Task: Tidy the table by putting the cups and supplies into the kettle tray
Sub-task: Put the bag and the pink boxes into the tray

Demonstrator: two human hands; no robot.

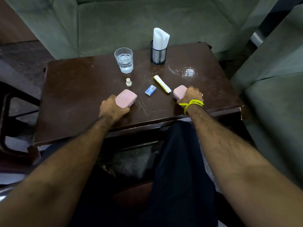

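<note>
My left hand (113, 108) grips a pink box (127, 98) with a small label on its lid, resting on the dark brown table (78, 89). My right hand (191, 95), a yellow thread round its wrist, grips a second pink box (179, 91) near the table's front right. Between the boxes lie a small blue packet (150, 90) and a long white-and-yellow sachet (162, 84). A small white cap-like piece (129, 82) stands behind the left box. A clear glass (124, 60) with water stands further back. No kettle tray is in view.
A black mesh holder (158, 54) with white paper sticks stands at the table's back edge. A wet patch (188, 72) marks the table at right. A green sofa (147, 22) surrounds the table at back and right. My dark trouser leg (178, 161) is below.
</note>
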